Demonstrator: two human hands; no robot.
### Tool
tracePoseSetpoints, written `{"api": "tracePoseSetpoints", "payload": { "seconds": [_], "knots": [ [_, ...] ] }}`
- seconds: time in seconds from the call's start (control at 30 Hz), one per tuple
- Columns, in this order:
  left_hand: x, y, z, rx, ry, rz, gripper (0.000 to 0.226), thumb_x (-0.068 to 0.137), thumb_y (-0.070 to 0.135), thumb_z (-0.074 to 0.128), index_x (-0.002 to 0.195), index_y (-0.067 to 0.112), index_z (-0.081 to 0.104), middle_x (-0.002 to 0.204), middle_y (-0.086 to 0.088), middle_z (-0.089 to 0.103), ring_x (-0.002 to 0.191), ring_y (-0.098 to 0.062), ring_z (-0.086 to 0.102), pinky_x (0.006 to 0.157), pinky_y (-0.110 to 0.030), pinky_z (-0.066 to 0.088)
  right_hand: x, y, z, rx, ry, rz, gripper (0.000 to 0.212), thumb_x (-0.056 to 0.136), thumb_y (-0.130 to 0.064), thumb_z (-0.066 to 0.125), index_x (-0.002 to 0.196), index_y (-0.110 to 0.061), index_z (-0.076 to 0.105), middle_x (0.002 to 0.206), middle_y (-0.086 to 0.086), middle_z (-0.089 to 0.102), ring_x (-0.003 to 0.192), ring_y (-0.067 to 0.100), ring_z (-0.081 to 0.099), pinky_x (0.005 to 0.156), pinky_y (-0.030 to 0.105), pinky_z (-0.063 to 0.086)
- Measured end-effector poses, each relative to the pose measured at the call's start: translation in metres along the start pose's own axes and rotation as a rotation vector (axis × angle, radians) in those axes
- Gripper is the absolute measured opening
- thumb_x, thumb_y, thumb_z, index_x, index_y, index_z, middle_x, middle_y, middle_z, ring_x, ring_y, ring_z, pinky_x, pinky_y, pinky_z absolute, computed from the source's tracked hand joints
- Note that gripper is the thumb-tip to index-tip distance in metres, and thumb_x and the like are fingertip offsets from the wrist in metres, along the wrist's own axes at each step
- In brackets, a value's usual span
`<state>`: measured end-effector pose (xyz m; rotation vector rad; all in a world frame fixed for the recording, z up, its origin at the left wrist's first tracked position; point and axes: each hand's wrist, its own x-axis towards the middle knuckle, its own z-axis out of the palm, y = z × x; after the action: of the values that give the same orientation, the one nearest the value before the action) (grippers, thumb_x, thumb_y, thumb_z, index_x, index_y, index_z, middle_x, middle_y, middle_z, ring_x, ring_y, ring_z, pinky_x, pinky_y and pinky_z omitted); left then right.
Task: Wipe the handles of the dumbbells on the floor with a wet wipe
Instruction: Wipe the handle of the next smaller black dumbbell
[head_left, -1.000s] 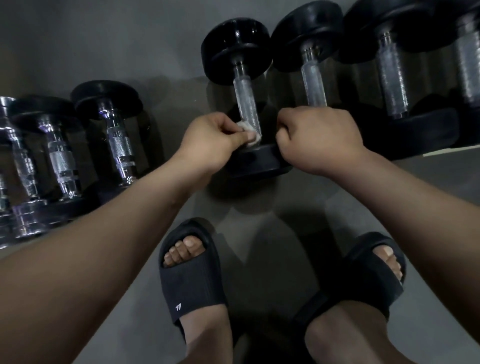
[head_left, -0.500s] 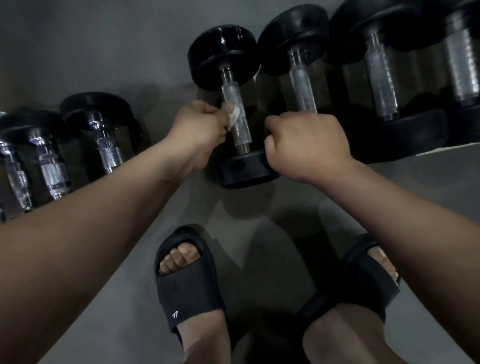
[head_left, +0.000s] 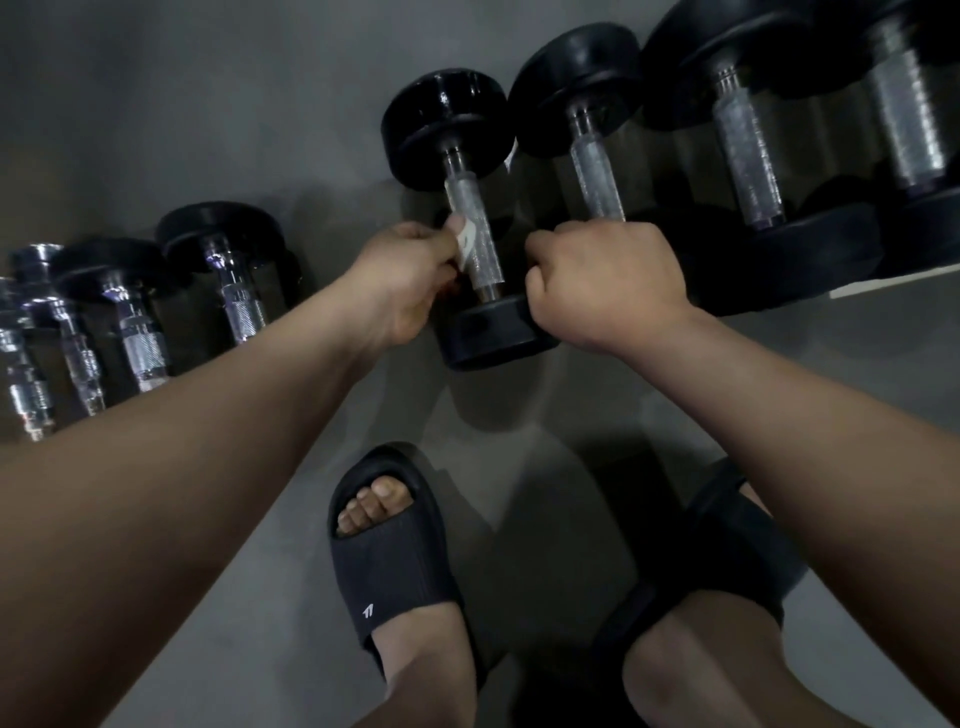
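A black dumbbell (head_left: 445, 130) lies on the grey floor in the middle, its knurled metal handle (head_left: 475, 234) pointing toward me. My left hand (head_left: 402, 278) pinches a white wet wipe (head_left: 466, 240) against the left side of that handle, about halfway along it. My right hand (head_left: 608, 278) is curled in a fist at the dumbbell's near black head (head_left: 488, 335), on its right side; what the fingers hold is hidden.
Bigger black dumbbells (head_left: 748, 130) lie in a row to the right. Smaller chrome-handled dumbbells (head_left: 234, 280) line up at the left. My feet in black slides (head_left: 395, 561) stand just below on the bare floor (head_left: 156, 104). A pale strip (head_left: 893, 283) shows at the right edge.
My left hand slid the wipe from the handle's near end up to its middle. My right hand stayed at the near head. The view shifted slightly.
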<state>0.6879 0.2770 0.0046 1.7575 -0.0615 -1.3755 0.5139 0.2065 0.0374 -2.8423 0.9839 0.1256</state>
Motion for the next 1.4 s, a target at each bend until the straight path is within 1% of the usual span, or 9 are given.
{"api": "tracePoseSetpoints", "payload": {
  "seconds": [0.07,0.23,0.43,0.57,0.7,0.83,1.07,1.2,1.4],
  "knots": [
    [-0.008,-0.005,-0.002,0.172,-0.028,0.070,0.032,0.091,0.033,0.074,0.080,0.015,0.050,0.072,-0.008,0.062,0.066,-0.020,0.059,0.072,-0.038,0.049,-0.001,0.000,0.001,-0.012,0.011,-0.007,0.027,0.090,-0.032,0.040,0.091,-0.017,0.062,0.087,0.005,0.065,0.079,0.033,0.060,0.061,0.035,0.031],
    [-0.028,-0.001,0.011,0.710,0.092,0.196,0.044,0.076,0.045,0.086,0.067,0.021,0.050,0.066,0.004,0.060,0.058,-0.010,0.055,0.055,-0.026,0.042,0.000,0.001,0.002,-0.005,0.011,-0.013,0.030,0.092,-0.034,0.039,0.096,-0.018,0.063,0.092,0.006,0.066,0.084,0.034,0.062,0.063,0.036,0.031],
    [-0.020,0.007,0.023,0.575,0.242,0.310,0.047,0.075,0.041,0.088,0.053,0.021,0.051,0.042,0.008,0.057,0.041,-0.001,0.054,0.050,-0.022,0.046,0.000,0.001,0.003,-0.026,0.034,-0.015,0.034,0.092,-0.034,0.038,0.102,-0.018,0.066,0.094,0.007,0.067,0.085,0.035,0.063,0.063,0.036,0.032],
    [-0.008,0.009,0.024,0.453,0.322,0.399,0.051,0.078,0.044,0.083,0.055,0.021,0.044,0.055,0.004,0.061,0.052,-0.006,0.060,0.057,-0.029,0.054,0.000,0.000,0.003,-0.028,0.035,-0.012,0.031,0.091,-0.034,0.037,0.092,-0.017,0.063,0.087,0.006,0.066,0.079,0.033,0.061,0.061,0.036,0.032],
    [-0.015,0.009,0.019,0.620,0.295,0.412,0.050,0.087,0.051,0.072,0.057,0.022,0.044,0.051,0.009,0.049,0.041,0.001,0.046,0.046,-0.018,0.036,0.000,0.000,0.005,-0.049,0.037,-0.016,0.035,0.091,-0.037,0.035,0.094,-0.017,0.064,0.087,0.005,0.066,0.079,0.033,0.061,0.060,0.036,0.031],
    [-0.023,0.001,0.014,0.683,0.222,0.392,0.037,0.084,0.042,0.077,0.063,0.023,0.053,0.055,0.008,0.058,0.045,0.004,0.053,0.045,-0.012,0.039,0.000,0.000,0.004,-0.046,0.041,-0.012,0.034,0.092,-0.037,0.035,0.096,-0.018,0.064,0.089,0.006,0.066,0.081,0.033,0.062,0.061,0.036,0.031],
    [-0.002,0.012,0.029,0.264,0.345,0.281,0.032,0.076,0.036,0.087,0.069,0.020,0.060,0.068,0.006,0.070,0.063,-0.008,0.067,0.069,-0.032,0.061,0.000,0.000,0.005,-0.069,0.043,-0.003,0.032,0.089,-0.034,0.037,0.090,-0.016,0.064,0.082,0.005,0.065,0.076,0.034,0.061,0.059,0.035,0.031],
    [0.010,0.022,0.033,0.028,0.375,0.249,0.031,0.079,0.035,0.086,0.081,0.016,0.061,0.076,0.003,0.071,0.067,-0.007,0.067,0.064,-0.024,0.056,0.000,-0.001,0.005,-0.066,0.040,0.010,0.030,0.090,-0.034,0.040,0.090,-0.016,0.063,0.083,0.005,0.064,0.078,0.034,0.061,0.059,0.034,0.029],
    [0.006,0.025,0.017,-0.145,0.121,0.073,0.020,0.094,0.025,0.073,0.093,0.018,0.054,0.084,-0.002,0.067,0.066,-0.013,0.064,0.063,-0.029,0.056,0.000,-0.003,0.002,-0.047,0.023,0.011,0.030,0.091,-0.034,0.039,0.091,-0.017,0.063,0.086,0.006,0.064,0.080,0.033,0.060,0.061,0.036,0.030]
  ]
}}
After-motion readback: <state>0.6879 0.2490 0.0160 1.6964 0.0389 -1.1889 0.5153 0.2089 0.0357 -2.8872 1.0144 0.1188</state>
